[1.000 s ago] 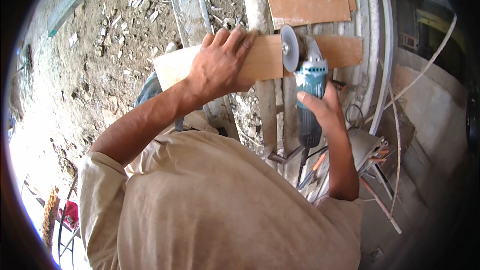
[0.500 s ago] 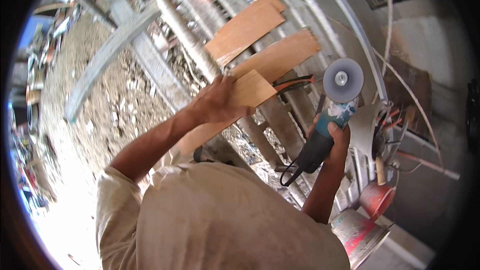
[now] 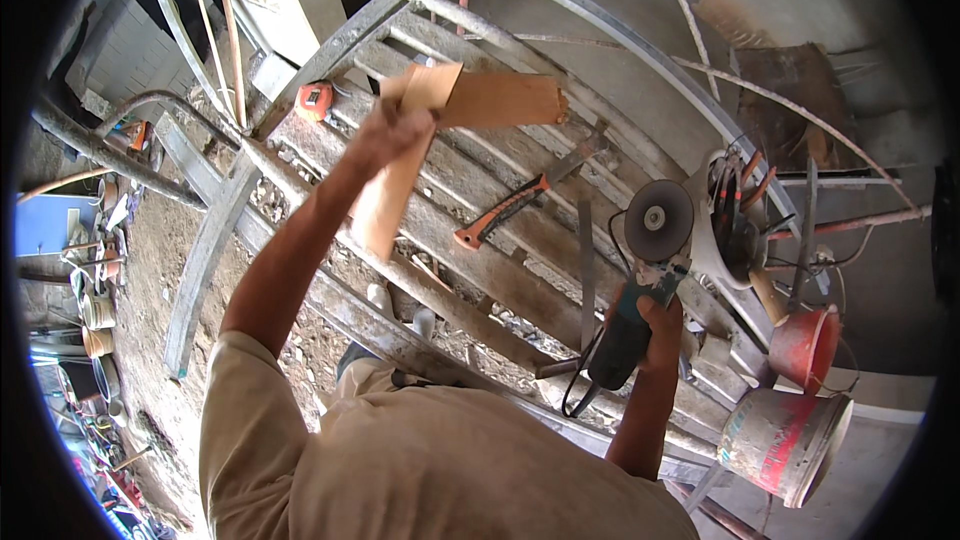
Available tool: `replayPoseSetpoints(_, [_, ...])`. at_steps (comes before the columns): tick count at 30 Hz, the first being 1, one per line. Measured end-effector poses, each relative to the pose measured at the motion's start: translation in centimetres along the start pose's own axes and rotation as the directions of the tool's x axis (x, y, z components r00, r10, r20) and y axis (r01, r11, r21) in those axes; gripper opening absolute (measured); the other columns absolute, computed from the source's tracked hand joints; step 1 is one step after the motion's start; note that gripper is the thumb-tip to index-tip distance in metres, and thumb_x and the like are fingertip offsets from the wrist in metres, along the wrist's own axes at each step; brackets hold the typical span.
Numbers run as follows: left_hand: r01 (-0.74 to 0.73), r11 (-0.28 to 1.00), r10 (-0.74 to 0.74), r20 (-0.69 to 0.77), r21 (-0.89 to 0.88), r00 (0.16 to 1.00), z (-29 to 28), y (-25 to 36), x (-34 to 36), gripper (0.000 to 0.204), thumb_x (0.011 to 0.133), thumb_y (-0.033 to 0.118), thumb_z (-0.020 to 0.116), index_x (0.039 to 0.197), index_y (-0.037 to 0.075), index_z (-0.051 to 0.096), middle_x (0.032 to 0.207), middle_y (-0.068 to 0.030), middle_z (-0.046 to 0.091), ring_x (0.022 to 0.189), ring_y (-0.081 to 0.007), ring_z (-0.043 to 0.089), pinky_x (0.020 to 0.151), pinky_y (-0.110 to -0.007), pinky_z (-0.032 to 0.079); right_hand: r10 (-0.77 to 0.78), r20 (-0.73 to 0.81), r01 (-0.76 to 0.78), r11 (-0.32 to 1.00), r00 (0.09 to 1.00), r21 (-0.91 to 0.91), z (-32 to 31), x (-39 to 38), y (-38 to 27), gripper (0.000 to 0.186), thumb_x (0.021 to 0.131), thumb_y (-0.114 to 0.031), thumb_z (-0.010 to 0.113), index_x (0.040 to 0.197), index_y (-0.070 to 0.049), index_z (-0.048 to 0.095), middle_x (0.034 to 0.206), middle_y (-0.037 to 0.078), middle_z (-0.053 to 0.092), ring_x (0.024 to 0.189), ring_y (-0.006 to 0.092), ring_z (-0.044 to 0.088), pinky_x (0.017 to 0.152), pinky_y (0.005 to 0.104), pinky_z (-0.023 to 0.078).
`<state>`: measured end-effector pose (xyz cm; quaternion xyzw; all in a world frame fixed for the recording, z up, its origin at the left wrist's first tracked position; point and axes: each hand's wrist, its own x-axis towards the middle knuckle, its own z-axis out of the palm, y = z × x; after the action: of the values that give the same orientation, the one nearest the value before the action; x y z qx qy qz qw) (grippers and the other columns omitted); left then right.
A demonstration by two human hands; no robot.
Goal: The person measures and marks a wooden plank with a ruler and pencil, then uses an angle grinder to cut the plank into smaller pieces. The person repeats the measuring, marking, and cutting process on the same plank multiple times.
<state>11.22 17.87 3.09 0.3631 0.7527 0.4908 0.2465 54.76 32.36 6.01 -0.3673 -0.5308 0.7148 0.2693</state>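
Observation:
My left hand (image 3: 398, 132), slightly blurred, grips a long pale plywood board (image 3: 385, 210) held at a slant over the slatted bench. A browner plywood piece (image 3: 508, 100) with a ragged end lies beside its top. At lower right my right hand (image 3: 657, 330) is closed around a teal and black angle grinder (image 3: 625, 340), its round disc (image 3: 658, 220) turned upward. Between my hands rests an orange and black handled saw (image 3: 503, 208) on the slats, and an orange tape measure (image 3: 314, 100) sits near the bench's far left.
Metal bars (image 3: 215, 265) and pipes cross around the bench (image 3: 475, 300). A tool-filled container (image 3: 703, 220), a red bucket (image 3: 790, 350) and a paint-stained white bucket (image 3: 755, 445) line its right side. Rubble covers the ground at left, with clutter along the edge.
My left hand has moved forward with the board, away from the grinder, uncovering the saw. The grinder has swung away from the wood and its disc faces up. My view has shifted.

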Motion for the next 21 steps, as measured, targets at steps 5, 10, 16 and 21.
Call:
replayPoseSetpoints(5, [-0.373, 0.705, 0.219, 0.315, 0.604, 0.923, -6.2, 6.5, 3.7, 0.095, 0.068, 0.048, 0.085, 0.143, 0.003, 0.049, 0.132, -0.0214, 0.059, 0.121, -0.0386, 0.06, 0.107, -0.047, 0.048, 0.012, 0.025, -0.012, 1.0, 1.0, 0.0, -0.4, -0.3, 0.9, 0.057, 0.08, -0.031, 0.075, 0.119, 0.004, 0.055, 0.091, 0.017, 0.067, 0.066, 0.0269, 0.07, 0.056, 0.037, 0.059])
replayPoseSetpoints(10, [-0.867, 0.257, 0.033, 0.893, 0.427, 0.449, -0.8, 5.1, -6.5, 0.113, 0.058, 0.051, 0.094, 0.149, 0.004, 0.045, 0.146, -0.0138, 0.05, 0.137, -0.0307, 0.048, 0.122, -0.047, 0.032, 0.119, 0.068, -0.115, 0.992, 0.991, -0.059, 1.2, -0.9, 0.5, 0.058, 0.078, -0.029, 0.075, 0.12, 0.005, 0.055, 0.09, 0.016, 0.067, 0.067, 0.0265, 0.07, 0.056, 0.0355, 0.058])
replayPoseSetpoints(16, [-0.756, 0.337, 0.153, 0.759, 0.562, 0.633, 1.9, -2.5, -13.9, 0.123, 0.053, 0.055, 0.095, 0.156, 0.017, 0.039, 0.161, -0.0131, 0.035, 0.152, -0.0339, 0.029, 0.126, -0.057, 0.02, 0.284, 0.258, -0.241, 0.953, 0.924, -0.185, 3.8, -0.6, 0.5, 0.056, 0.075, -0.028, 0.075, 0.117, 0.004, 0.058, 0.089, 0.014, 0.068, 0.067, 0.0231, 0.069, 0.059, 0.0343, 0.057])
replayPoseSetpoints(21, [-0.029, 0.85, 0.064, -0.048, 0.527, 0.997, 3.6, -0.6, -21.9, 0.099, 0.078, 0.045, 0.087, 0.158, 0.018, 0.035, 0.156, -0.0211, 0.038, 0.146, -0.0367, 0.037, 0.12, -0.056, 0.03, 0.442, 0.3, -0.302, 0.859, 0.845, -0.414, 3.8, 0.5, 0.0, 0.058, 0.071, -0.026, 0.076, 0.118, 0.003, 0.058, 0.088, 0.011, 0.067, 0.069, 0.0205, 0.068, 0.064, 0.0339, 0.057])
